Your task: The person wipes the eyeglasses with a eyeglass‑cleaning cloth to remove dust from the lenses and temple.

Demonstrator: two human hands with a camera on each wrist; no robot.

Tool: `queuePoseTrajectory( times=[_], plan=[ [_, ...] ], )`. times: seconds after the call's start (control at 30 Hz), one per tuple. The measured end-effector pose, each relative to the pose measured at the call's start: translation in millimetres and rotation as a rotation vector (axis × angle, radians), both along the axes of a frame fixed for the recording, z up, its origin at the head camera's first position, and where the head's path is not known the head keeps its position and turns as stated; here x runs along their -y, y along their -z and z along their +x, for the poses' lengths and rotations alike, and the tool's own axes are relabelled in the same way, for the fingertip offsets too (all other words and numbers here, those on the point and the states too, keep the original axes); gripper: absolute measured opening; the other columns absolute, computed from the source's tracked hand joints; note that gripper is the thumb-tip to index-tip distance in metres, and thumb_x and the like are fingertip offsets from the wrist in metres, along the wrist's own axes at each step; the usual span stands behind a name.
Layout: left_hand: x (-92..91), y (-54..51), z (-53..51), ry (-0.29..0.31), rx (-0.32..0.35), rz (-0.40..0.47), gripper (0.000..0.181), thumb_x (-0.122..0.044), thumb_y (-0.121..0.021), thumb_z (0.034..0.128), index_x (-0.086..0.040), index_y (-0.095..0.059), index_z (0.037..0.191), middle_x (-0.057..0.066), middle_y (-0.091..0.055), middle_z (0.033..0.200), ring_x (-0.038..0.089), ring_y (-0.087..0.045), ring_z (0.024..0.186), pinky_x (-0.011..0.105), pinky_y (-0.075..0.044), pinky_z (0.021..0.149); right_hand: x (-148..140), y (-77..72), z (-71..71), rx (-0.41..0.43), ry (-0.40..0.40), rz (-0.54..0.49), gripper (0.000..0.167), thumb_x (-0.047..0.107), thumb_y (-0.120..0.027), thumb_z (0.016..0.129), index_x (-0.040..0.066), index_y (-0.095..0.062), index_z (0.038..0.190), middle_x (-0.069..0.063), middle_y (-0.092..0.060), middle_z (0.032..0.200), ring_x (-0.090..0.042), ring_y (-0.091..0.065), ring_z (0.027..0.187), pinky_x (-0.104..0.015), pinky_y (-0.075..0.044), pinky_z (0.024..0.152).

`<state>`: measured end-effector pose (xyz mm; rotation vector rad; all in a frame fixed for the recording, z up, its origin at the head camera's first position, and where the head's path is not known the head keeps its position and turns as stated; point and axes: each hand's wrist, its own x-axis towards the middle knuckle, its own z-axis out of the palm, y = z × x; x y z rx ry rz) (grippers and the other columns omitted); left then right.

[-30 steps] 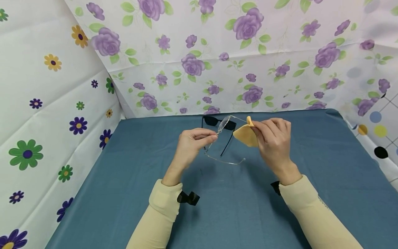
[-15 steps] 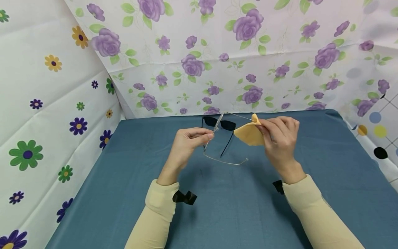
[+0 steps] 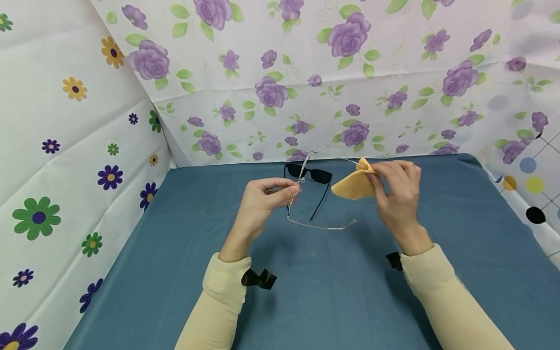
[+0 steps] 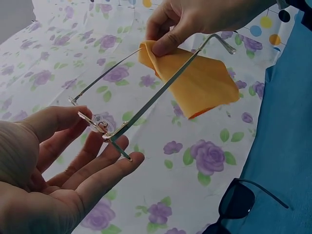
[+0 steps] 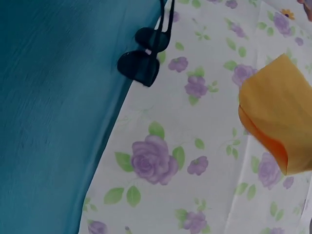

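My left hand (image 3: 264, 201) pinches a pair of thin metal-framed eyeglasses (image 3: 321, 227) at the front, between thumb and fingers. Both temples are unfolded and point to the right. My right hand (image 3: 399, 194) pinches a folded yellow cleaning cloth (image 3: 352, 186) around the end of the far temple, hiding its tip. Seen from the left wrist, the other temple (image 4: 161, 95) of the eyeglasses passes in front of the cloth (image 4: 209, 85), its tip free. The right wrist view has the cloth (image 5: 278, 107) at its right side; the right hand is out of that frame.
Black sunglasses (image 3: 321, 176) lie with temples unfolded on the blue tablecloth (image 3: 315, 291), near the back edge and behind the eyeglasses. A flowered white sheet (image 3: 245, 121) hangs along the back, and another (image 3: 87, 184) stands at the left.
The right hand and cloth have moved right along the far temple toward its tip. The left hand has shifted slightly left, and the eyeglasses have turned so the lenses show nearly edge-on.
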<state>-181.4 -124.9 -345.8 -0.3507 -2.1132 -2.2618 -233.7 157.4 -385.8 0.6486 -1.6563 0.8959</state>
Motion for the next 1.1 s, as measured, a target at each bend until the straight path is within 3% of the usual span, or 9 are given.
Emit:
queuePoseTrajectory(
  times=[0.1,0.2,0.33,0.6,0.67,0.77,0.9,1.1],
  plan=[
    [-0.2,-0.5,0.6,-0.008,-0.005,0.003,0.019,-0.006,-0.076,0.0951,0.007,-0.077,0.109,0.011,-0.079,0.100,0.037,-0.076,0.092,0.042,-0.061,0.091,-1.9,1.5,-1.7,-0.008,0.022,0.055,0.012,-0.001,-0.081,0.089,-0.006,-0.073,0.097,-0.023,-0.072,0.092,-0.045,-0.056,0.089,-0.056,-0.036,0.082],
    [0.2,-0.4,0.7,-0.015,-0.009,0.005,0.019,-0.006,-0.076,0.0951,0.008,-0.077,0.109,0.010,-0.079,0.100,0.038,-0.076,0.092,0.042,-0.061,0.090,-3.4,3.0,-3.4,-0.010,0.029,0.080,0.024,-0.013,-0.083,0.079,-0.005,-0.073,0.098,-0.023,-0.072,0.093,-0.045,-0.057,0.090,-0.059,-0.037,0.082],
    [1.3,0.1,0.6,-0.019,-0.014,0.006,0.019,-0.006,-0.076,0.0957,0.007,-0.076,0.109,0.010,-0.079,0.101,0.036,-0.076,0.092,0.042,-0.061,0.090,-6.1,4.1,-5.1,0.001,0.034,0.089,0.028,-0.015,-0.084,0.076,-0.005,-0.074,0.101,-0.023,-0.073,0.094,-0.045,-0.059,0.091,-0.058,-0.038,0.084],
    [3.6,1.1,-2.6,-0.067,-0.045,0.079,0.016,-0.007,-0.075,0.0969,0.007,-0.075,0.107,0.010,-0.076,0.101,0.022,-0.077,0.086,0.047,-0.060,0.091,-12.2,1.2,-4.7,0.173,0.007,-0.043,0.016,-0.013,-0.077,0.086,-0.009,-0.075,0.101,-0.025,-0.072,0.093,-0.042,-0.058,0.087,-0.037,-0.040,0.087],
    [3.9,2.7,-4.3,-0.075,-0.060,0.100,0.017,-0.005,-0.074,0.0974,0.008,-0.074,0.107,0.011,-0.075,0.103,0.021,-0.077,0.088,0.051,-0.058,0.094,-12.6,-0.8,-2.7,0.220,-0.010,-0.070,0.017,-0.011,-0.078,0.086,-0.009,-0.075,0.102,-0.025,-0.072,0.093,-0.040,-0.056,0.084,-0.030,-0.040,0.084],
    [3.6,5.1,-6.3,-0.104,-0.083,0.104,0.017,-0.004,-0.073,0.0974,0.009,-0.073,0.108,0.010,-0.076,0.104,0.019,-0.076,0.088,0.057,-0.055,0.097,-13.2,-5.4,1.8,0.293,-0.039,-0.086,0.017,-0.008,-0.078,0.088,-0.007,-0.076,0.105,-0.022,-0.072,0.094,-0.026,-0.053,0.076,-0.022,-0.039,0.074],
    [2.1,8.4,-8.2,-0.147,-0.111,0.068,0.018,-0.006,-0.075,0.0967,0.008,-0.074,0.109,0.006,-0.076,0.103,0.017,-0.075,0.089,0.053,-0.058,0.095,-12.4,-12.8,8.7,0.387,-0.094,-0.084,0.017,-0.004,-0.077,0.090,-0.003,-0.078,0.107,-0.016,-0.074,0.095,-0.007,-0.052,0.073,-0.017,-0.040,0.066],
    [0.4,10.1,-8.8,-0.196,-0.143,0.045,0.017,-0.005,-0.075,0.0961,0.008,-0.075,0.107,0.005,-0.076,0.102,0.017,-0.075,0.090,0.050,-0.059,0.092,-8.4,-22.4,15.5,0.416,-0.158,-0.064,0.020,-0.007,-0.077,0.089,-0.002,-0.078,0.108,-0.014,-0.075,0.097,-0.002,-0.059,0.081,-0.016,-0.046,0.072]
  ],
)
